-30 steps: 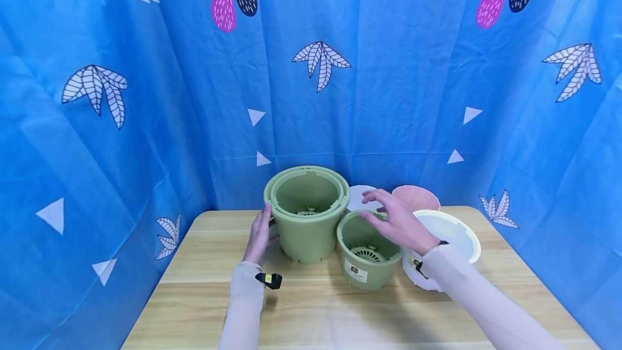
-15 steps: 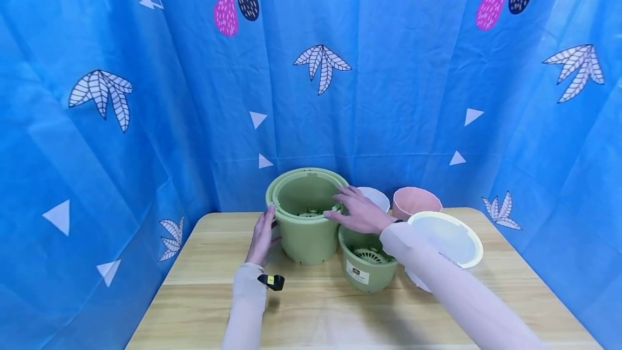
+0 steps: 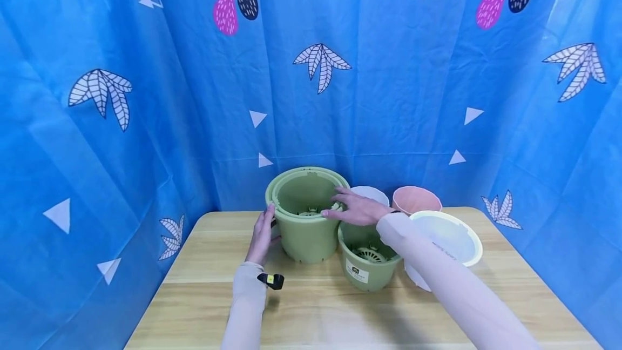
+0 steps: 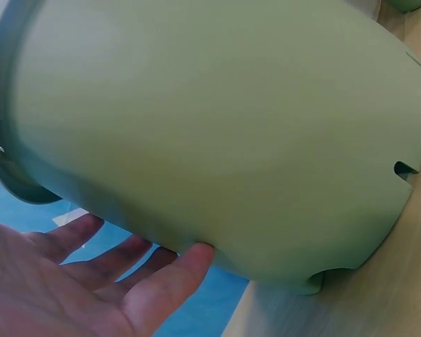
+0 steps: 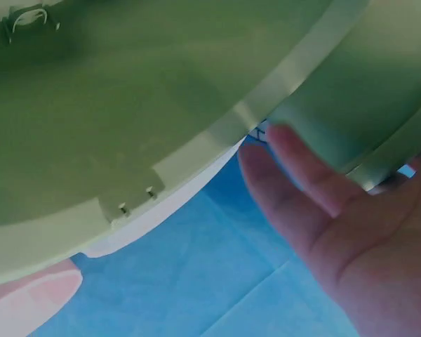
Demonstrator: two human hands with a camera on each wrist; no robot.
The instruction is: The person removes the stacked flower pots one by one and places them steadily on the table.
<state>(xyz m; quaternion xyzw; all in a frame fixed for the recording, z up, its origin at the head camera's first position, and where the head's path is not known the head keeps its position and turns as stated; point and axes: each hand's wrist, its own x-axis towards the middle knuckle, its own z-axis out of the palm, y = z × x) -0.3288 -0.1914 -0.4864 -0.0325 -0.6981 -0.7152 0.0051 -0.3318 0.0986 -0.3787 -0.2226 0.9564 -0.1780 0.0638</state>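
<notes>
A large green flower pot (image 3: 306, 242) stands on the table with a slightly smaller green pot (image 3: 303, 190) nested inside, their rims one within the other. My left hand (image 3: 261, 235) touches the large pot's left side with its fingers extended, as the left wrist view also shows below the pot wall (image 4: 217, 140). Over the right side of the nested rims lies my right hand (image 3: 358, 209), fingers spread and thumb towards the front rim. In the right wrist view its fingers (image 5: 288, 203) reach along the pot's outside; the exact contact is unclear. Beneath it stands a smaller green pot (image 3: 366, 277) with a label.
Behind the right hand are a white pot (image 3: 371, 193) and a pink pot (image 3: 417, 200). A white pot with a cream rim (image 3: 478, 247) stands at the right, partly hidden by my right sleeve. A blue patterned curtain (image 3: 311, 123) hangs around the wooden table (image 3: 204, 285).
My right hand has moved left from above the smaller green pot to the right rim of the nested pots. The left hand has stayed at the large pot's side.
</notes>
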